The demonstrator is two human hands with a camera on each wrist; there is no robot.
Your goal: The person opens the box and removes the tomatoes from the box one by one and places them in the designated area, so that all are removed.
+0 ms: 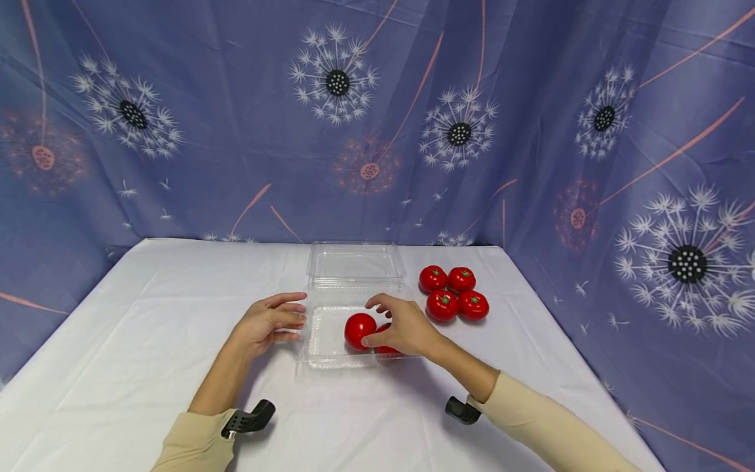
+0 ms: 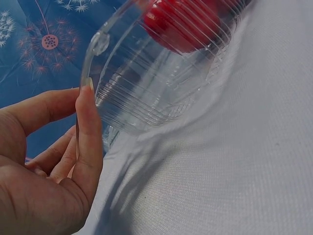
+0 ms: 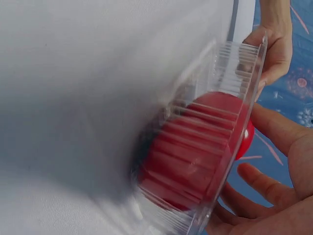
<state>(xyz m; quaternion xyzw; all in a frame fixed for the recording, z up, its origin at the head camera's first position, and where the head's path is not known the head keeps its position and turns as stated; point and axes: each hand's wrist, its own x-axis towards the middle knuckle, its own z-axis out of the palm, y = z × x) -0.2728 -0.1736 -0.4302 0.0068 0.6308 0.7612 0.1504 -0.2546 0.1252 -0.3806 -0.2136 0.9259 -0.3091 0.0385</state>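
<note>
A clear plastic container (image 1: 321, 328) with its hinged lid (image 1: 356, 262) folded back sits on the table. One red tomato (image 1: 360, 331) lies inside it; a second tomato (image 1: 386, 339) beside it is partly hidden by my right hand. My left hand (image 1: 268, 322) pinches the container's left rim, thumb outside, as the left wrist view shows. My right hand (image 1: 407, 328) reaches over the right side with thumb and fingers spread. Its thumb tip overlaps the first tomato's lower edge, while the index finger (image 1: 380, 301) stands apart above it.
Several more tomatoes (image 1: 442, 305) with green stems stand grouped on the white tablecloth (image 1: 141, 341), right of the container. A blue dandelion-print curtain (image 1: 236, 131) hangs behind the table and along its sides. Each wrist wears a black camera (image 1: 253, 417).
</note>
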